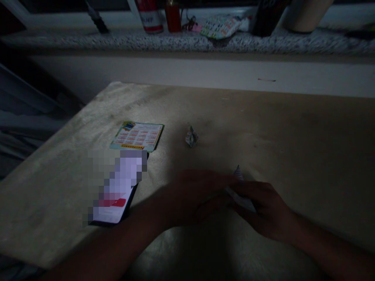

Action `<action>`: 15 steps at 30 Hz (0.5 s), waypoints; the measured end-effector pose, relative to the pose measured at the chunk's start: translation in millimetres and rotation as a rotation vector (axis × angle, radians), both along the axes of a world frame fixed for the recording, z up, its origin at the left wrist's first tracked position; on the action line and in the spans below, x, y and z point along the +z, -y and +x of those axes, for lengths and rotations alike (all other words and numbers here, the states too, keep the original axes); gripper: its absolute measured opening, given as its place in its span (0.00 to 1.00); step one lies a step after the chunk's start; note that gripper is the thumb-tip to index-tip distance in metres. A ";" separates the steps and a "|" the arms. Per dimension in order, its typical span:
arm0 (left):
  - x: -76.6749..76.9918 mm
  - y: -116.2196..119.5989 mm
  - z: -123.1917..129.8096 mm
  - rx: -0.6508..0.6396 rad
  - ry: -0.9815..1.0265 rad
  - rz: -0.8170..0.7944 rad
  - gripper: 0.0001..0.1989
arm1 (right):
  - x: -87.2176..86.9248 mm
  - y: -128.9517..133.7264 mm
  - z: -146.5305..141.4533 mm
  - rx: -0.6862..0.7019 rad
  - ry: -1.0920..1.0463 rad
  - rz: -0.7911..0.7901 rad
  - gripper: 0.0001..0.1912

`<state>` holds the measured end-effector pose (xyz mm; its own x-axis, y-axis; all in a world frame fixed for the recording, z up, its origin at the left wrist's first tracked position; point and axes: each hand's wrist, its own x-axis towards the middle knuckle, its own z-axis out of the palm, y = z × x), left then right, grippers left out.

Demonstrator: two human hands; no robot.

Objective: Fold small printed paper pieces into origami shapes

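Over the table's near middle, my right hand (268,207) grips a small piece of folded paper (244,201) between thumb and fingers. A pale strip of the paper shows between the fingers, and a striped pointed tip sticks out above them. My left hand (202,195) meets it from the other side, its fingers closed around the paper's left part and hiding much of it. Beyond both hands a small folded paper figure (191,137) with printed patterns stands on the table, touched by neither hand.
A lit phone (118,191), its screen partly pixelated, lies left of my left forearm on the table (307,136). Behind it is a printed calendar card (137,136). A granite windowsill (117,42) at the back bears cans, a red container (173,17) and a crumpled printed packet (221,27).
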<state>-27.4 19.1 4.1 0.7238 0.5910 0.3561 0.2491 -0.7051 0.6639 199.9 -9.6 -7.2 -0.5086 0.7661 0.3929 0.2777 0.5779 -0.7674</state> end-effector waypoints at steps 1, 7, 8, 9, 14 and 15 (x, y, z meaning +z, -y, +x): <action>1.3 -2.1 -2.2 -0.010 -0.034 0.039 0.20 | 0.3 0.0 0.1 -0.005 0.032 0.027 0.14; 1.7 -7.0 -8.2 0.014 -0.100 -0.020 0.09 | 4.9 -1.8 2.6 -0.056 0.079 0.151 0.16; 0.9 -7.0 -8.4 0.012 -0.095 -0.053 0.09 | 4.8 -1.7 3.5 -0.074 0.063 0.144 0.17; 0.2 -7.1 -8.6 0.016 -0.073 -0.080 0.09 | 4.5 -1.4 4.3 -0.097 0.045 0.133 0.19; 1.0 -7.6 -7.3 0.119 0.118 -0.167 0.07 | 4.1 -0.9 6.1 -0.192 -0.069 0.083 0.17; 2.0 -7.2 -5.9 0.133 0.150 -0.183 0.06 | 4.7 -1.3 5.9 -0.195 -0.095 0.062 0.15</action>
